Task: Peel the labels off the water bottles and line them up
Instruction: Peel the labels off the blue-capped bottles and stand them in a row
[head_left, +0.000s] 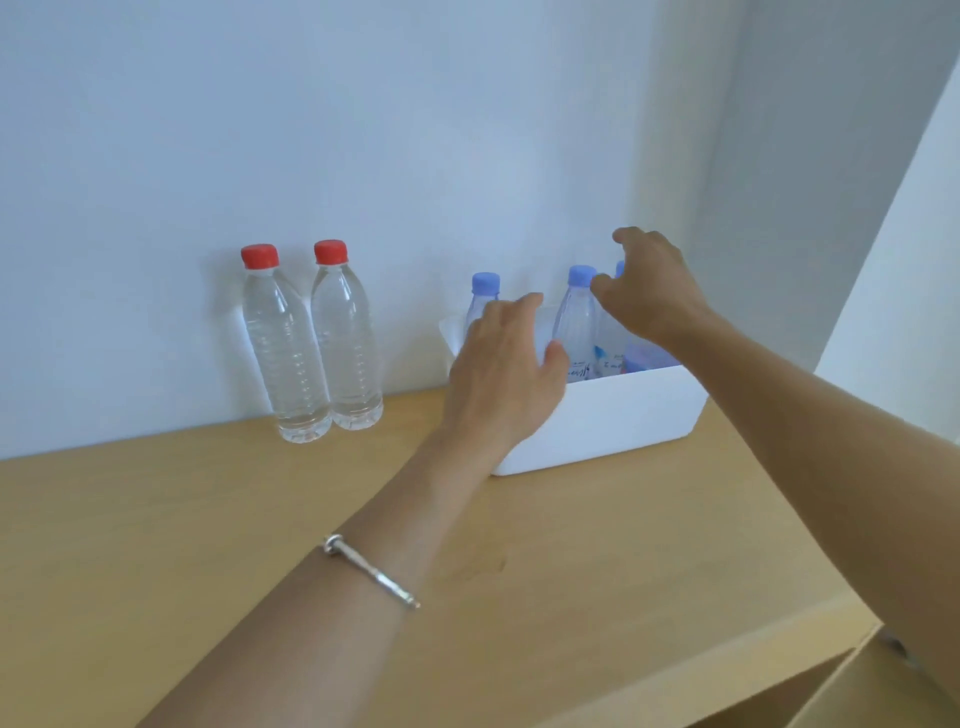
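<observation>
White plastic bin (613, 415); both hands (506, 364) spread above bottles (576, 322).

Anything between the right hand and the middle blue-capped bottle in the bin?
Nothing visible. The right hand hovers open just right of that bottle, fingertips near its cap. The bin wall sits lower, below the grasp line; the left hand is off to the left.

A silver bracelet (371, 571) over a wooden tabletop (156, 519), pale wall (363, 130) behind.
</observation>
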